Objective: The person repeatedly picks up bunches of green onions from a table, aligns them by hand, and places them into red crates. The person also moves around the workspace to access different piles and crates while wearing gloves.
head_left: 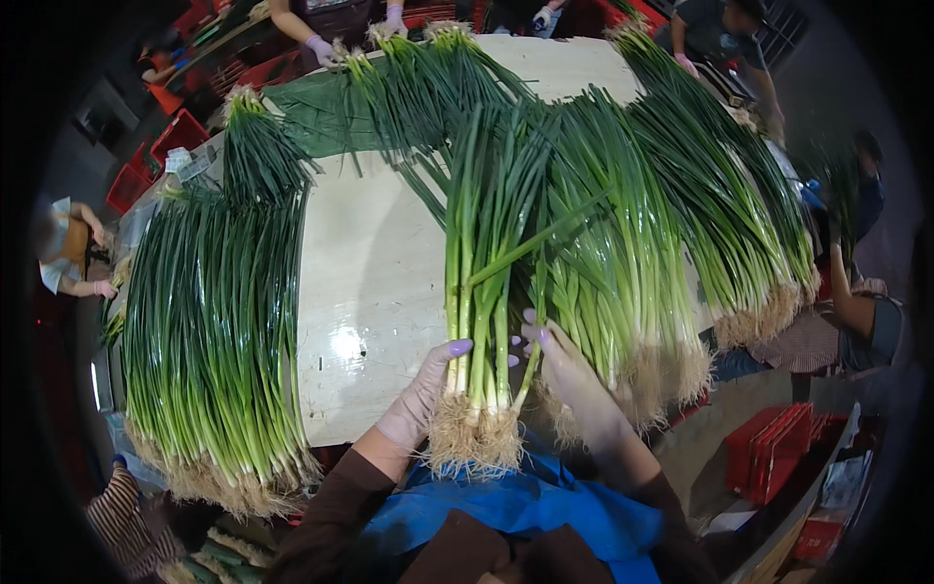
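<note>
A bunch of green onions [477, 292] lies in front of me, with its pale roots toward my body and its leaves pointing away. My left hand [416, 407], in a thin glove with purple fingertips, is closed around the white stems just above the roots. On the other side, my right hand [574, 370] pinches a single green onion stalk [530, 375] beside the bunch; part of its fingers is hidden. Just right of it spreads a loose pile of green onions [623, 263], whose roots hang at the table's near edge.
A wide row of green onions [214, 331] covers the table's left side. Another row [725, 214] lies at the far right. More bunches [428, 88] rest at the back on a green cloth [316, 117]. Several people work around the pale table [375, 282]. Red crates [769, 453] stand lower right.
</note>
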### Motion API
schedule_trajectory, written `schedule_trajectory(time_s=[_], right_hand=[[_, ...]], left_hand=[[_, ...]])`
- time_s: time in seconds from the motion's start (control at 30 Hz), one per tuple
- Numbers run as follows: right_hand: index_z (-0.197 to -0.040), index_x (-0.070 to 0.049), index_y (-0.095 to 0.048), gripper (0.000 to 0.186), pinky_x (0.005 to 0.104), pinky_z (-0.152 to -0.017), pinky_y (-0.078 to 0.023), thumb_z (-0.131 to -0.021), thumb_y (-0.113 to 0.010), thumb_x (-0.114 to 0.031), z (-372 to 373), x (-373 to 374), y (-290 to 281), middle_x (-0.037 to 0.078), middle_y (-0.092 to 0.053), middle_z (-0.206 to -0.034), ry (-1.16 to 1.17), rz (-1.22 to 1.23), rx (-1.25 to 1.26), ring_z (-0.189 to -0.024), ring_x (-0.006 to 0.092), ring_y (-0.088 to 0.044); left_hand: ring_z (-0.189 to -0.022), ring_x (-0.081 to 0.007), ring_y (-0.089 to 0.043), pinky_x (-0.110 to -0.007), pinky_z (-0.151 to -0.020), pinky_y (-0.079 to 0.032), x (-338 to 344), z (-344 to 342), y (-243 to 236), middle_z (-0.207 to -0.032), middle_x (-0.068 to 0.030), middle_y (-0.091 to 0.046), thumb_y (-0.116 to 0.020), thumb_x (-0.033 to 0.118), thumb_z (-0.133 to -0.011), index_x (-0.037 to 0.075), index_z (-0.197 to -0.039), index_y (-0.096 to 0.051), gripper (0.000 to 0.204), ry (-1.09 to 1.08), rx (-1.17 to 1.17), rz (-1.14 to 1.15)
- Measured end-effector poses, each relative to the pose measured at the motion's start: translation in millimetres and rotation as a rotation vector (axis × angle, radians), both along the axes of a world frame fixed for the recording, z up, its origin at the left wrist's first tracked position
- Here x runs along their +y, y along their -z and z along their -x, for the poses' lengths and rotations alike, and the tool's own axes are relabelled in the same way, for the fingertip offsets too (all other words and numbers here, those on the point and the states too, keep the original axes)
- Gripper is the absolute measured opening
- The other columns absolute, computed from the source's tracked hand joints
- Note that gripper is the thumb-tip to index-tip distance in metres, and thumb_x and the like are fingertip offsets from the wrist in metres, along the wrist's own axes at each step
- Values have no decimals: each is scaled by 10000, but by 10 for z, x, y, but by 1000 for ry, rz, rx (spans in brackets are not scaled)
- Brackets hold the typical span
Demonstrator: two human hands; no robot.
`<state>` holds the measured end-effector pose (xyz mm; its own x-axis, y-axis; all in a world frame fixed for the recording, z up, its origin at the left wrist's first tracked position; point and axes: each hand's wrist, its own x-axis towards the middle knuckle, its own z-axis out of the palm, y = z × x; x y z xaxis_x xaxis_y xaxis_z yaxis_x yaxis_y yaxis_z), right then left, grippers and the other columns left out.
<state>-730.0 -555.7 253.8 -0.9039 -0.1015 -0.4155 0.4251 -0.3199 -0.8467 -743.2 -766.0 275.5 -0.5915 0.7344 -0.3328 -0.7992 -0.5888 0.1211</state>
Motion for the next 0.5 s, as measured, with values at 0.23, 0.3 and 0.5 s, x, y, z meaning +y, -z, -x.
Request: schedule_trajectory(time_s=[0.23,0.3,0.5], right_hand=[[-1310,-60,-453,627,373,-915,-502,-833,-705,-380,886,-494,82,117,-558,-1226,-109,559,-71,-1097,226,-563],[-1333,-48,-406,593,374,-879,-512,-859,-698,-252,866,-729,-112,116,-550,-1220,-71,365,-30,-1098,219,-557],[-1422,-38,-290,682,342,-952,-431,-860,-653,-170,697,-1243,-753,115,-528,-1259,-102,-19,156,-1140,214,-518]], left_hand=[[-930,-218,-641,-339,-789,-547,-3,-62,-23,-1089,-118,-608,-640,55,-794,34,-1363,-371,630,-57,324,554],[-958,-199,-623,-324,-799,-534,-143,-111,-18,-1140,-100,-578,-641,20,-789,38,-1390,-329,678,-89,365,591],[-1009,-208,-607,-319,-879,-516,-488,-325,-385,-1158,-115,-570,-660,54,-774,16,-1379,-332,689,-169,429,459]])
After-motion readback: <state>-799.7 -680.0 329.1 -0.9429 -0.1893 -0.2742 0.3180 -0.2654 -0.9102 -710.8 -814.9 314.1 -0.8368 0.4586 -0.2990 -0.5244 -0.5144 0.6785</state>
